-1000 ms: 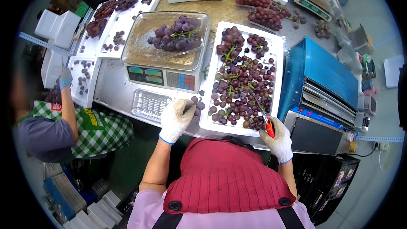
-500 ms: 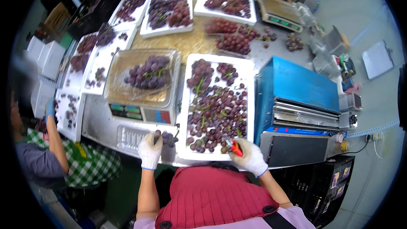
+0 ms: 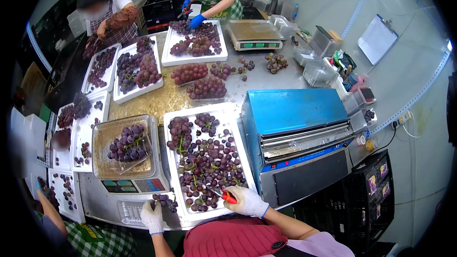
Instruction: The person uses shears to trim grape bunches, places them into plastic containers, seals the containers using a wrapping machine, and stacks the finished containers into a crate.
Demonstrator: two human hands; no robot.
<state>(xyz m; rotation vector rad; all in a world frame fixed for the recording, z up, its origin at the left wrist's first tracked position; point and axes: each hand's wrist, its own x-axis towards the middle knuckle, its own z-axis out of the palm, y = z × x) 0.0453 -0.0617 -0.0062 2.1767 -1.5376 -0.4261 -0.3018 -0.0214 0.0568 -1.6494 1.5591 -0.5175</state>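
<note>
My left hand (image 3: 152,216), in a white glove, is closed on a small bunch of dark grapes (image 3: 167,202) at the table's front edge, beside a clear plastic punnet (image 3: 133,212). My gloved right hand (image 3: 247,202) grips red-handled snips (image 3: 228,196). Their metal tips reach over loose grapes (image 3: 214,157) in the white foam tray (image 3: 240,135) before me. Left of that tray, a scale (image 3: 131,186) bears a punnet with a purple grape bunch (image 3: 127,143).
A blue wrapping machine (image 3: 295,114) stands right of my tray. Behind are filled grape punnets (image 3: 207,88), foam trays (image 3: 194,59) and a second scale (image 3: 259,44). Co-workers handle grapes at the far side, one in blue gloves (image 3: 197,21); another's arm (image 3: 50,209) shows at left.
The view has shifted, showing more of the far side and its co-workers. My right hand has moved the snips leftward over the tray. My left hand stays by the punnet with the grapes.
</note>
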